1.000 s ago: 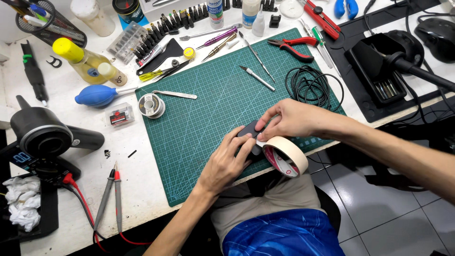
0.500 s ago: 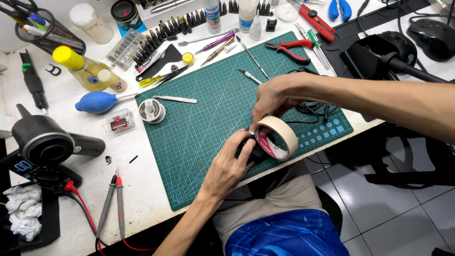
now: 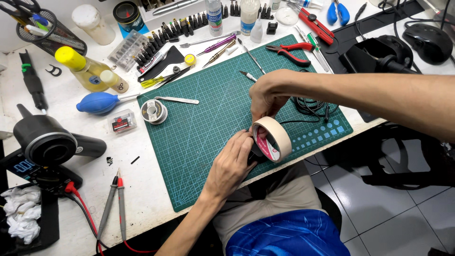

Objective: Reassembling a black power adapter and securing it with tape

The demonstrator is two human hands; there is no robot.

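My right hand (image 3: 270, 92) holds a roll of beige masking tape (image 3: 274, 137) upright by its top edge, over the near edge of the green cutting mat (image 3: 208, 118). My left hand (image 3: 232, 163) rests on the mat just left of the roll, fingers pressed on a small dark object (image 3: 256, 152) that sits against the roll's core. Most of that object is hidden by my fingers and the roll.
On the mat lie a solder spool (image 3: 154, 112), tweezers (image 3: 177, 99), a craft knife (image 3: 247, 76) and a coiled black cable (image 3: 313, 104). Red pliers (image 3: 291, 47), a blue air blower (image 3: 97, 102), an oil bottle (image 3: 85, 71), multimeter probes (image 3: 116, 204) and a hot-air tool (image 3: 50, 142) surround it.
My right hand has shifted its grip to the top of the tape roll, standing it more upright. My left hand stays pressed on the dark object.
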